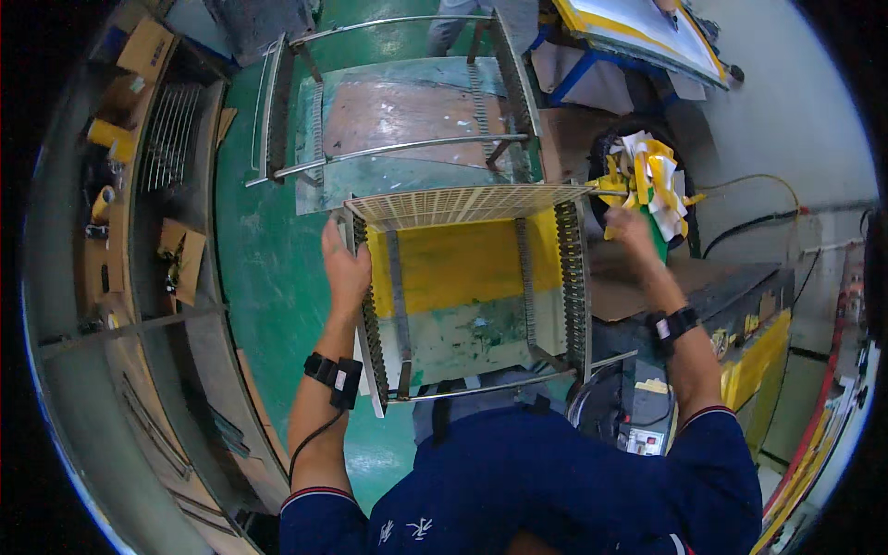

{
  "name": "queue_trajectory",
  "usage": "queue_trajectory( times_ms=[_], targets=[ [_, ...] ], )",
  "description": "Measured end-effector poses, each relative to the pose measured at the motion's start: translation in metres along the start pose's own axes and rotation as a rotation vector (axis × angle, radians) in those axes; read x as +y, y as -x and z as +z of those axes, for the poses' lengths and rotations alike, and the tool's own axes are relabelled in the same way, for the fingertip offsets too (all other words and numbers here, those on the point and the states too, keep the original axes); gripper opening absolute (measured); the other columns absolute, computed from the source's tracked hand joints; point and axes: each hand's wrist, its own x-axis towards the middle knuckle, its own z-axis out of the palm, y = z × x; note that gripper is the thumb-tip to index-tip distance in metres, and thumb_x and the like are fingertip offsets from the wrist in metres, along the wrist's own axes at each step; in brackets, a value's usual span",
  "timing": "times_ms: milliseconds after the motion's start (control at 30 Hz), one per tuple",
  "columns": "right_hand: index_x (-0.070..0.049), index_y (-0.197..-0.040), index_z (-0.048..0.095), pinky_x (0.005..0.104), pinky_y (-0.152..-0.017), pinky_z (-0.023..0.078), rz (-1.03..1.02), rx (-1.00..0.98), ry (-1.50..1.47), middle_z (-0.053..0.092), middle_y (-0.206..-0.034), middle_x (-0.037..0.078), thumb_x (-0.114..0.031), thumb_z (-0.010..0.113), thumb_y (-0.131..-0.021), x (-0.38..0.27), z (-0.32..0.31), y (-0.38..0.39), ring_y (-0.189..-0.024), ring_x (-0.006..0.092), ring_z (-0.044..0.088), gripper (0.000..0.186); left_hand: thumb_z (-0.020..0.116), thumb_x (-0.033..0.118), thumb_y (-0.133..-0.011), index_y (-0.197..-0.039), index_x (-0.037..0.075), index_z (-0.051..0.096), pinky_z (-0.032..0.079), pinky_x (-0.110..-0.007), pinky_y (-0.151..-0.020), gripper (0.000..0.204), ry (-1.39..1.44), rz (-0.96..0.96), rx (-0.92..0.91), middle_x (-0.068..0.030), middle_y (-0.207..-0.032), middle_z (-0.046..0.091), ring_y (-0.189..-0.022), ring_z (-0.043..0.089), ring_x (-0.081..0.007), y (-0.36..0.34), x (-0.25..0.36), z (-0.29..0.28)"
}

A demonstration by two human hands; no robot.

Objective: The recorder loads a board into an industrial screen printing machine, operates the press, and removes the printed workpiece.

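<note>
While the right hand (634, 229) blurs by the far right corner of the slotted rack (575, 287), its grip can't be made out. Left hand (348, 273) against the rack's far left edge, finger closure unclear! Rack squarely before the torso, scraps (659, 180) beyond its right corner; green floor (264, 268) opens leftward, dark bench (684, 287) crowds right.

The rack (585, 310) has shiny metal rails (481, 388) and slotted sides (573, 277), perhaps matt plastic.
</note>
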Motion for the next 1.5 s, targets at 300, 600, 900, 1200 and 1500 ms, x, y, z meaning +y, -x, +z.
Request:
queue_trajectory(
  times_ms=[300, 600, 900, 1200, 1500],
  targets=[
    [0.003, -0.112, 0.063, 0.0371, -0.072, 0.046, 0.051, -0.019, -0.499, 0.068, -0.088, 0.014, -0.017, 0.064, -0.086, -0.053, 0.094, 0.035, -0.079, 0.0206, 0.06, 0.033, 0.06, 0.005, -0.08, -0.142, -0.003, 0.036, 0.04, -0.039, -0.104, 0.067, 0.231, -0.027, -0.084, -0.0258, -0.134, 0.052, -0.122, 0.052, -0.0373, 0.001, 0.013, -0.01],
    [-0.004, -0.147, 0.031, 0.0409, -0.101, 0.041, -0.474, 0.237, 0.022, 0.049, -0.135, 0.028, -0.011, 0.061, -0.082, -0.094, 0.083, 0.03, -0.116, 0.0416, 0.054, 0.073, 0.057, 0.006, -0.082, -0.147, -0.001, 0.03, 0.041, -0.039, -0.102, 0.071, 0.017, -0.04, 0.035, -0.026, -0.137, 0.05, -0.124, 0.052, -0.0369, 0.011, 0.022, -0.013],
    [0.001, -0.148, 0.029, 0.0354, -0.115, 0.028, -0.476, 0.059, -0.355, 0.04, -0.149, 0.019, 0.004, 0.055, -0.074, -0.127, 0.045, 0.044, -0.138, 0.0299, 0.038, 0.079, 0.055, -0.002, -0.081, -0.148, 0.001, 0.03, 0.038, -0.036, -0.106, 0.071, 0.175, 0.03, -0.017, -0.023, -0.137, 0.052, -0.127, 0.051, -0.0323, 0.007, 0.052, -0.059],
    [-0.001, -0.143, 0.039, 0.0374, -0.114, 0.031, -0.833, 0.265, -0.705, 0.049, -0.14, 0.015, 0.003, 0.055, -0.079, -0.21, -0.047, 0.121, -0.133, 0.0259, 0.045, 0.065, 0.051, -0.003, -0.091, -0.149, -0.001, 0.027, 0.037, -0.04, -0.108, 0.063, 0.295, 0.276, 0.208, -0.0166, -0.145, 0.042, -0.13, 0.045, -0.0269, 0.035, 0.153, -0.174],
    [-0.008, -0.147, 0.035, 0.041, -0.114, 0.029, -0.691, 0.324, -0.587, 0.048, -0.141, 0.016, 0.001, 0.056, -0.082, -0.19, -0.072, 0.294, -0.134, 0.0288, 0.044, 0.069, 0.051, -0.007, -0.091, -0.15, 0.0, 0.027, 0.039, -0.035, -0.107, 0.064, 0.502, 0.229, 0.007, -0.0132, -0.139, 0.043, -0.123, 0.048, -0.0227, 0.176, 0.149, -0.21]
  ],
)
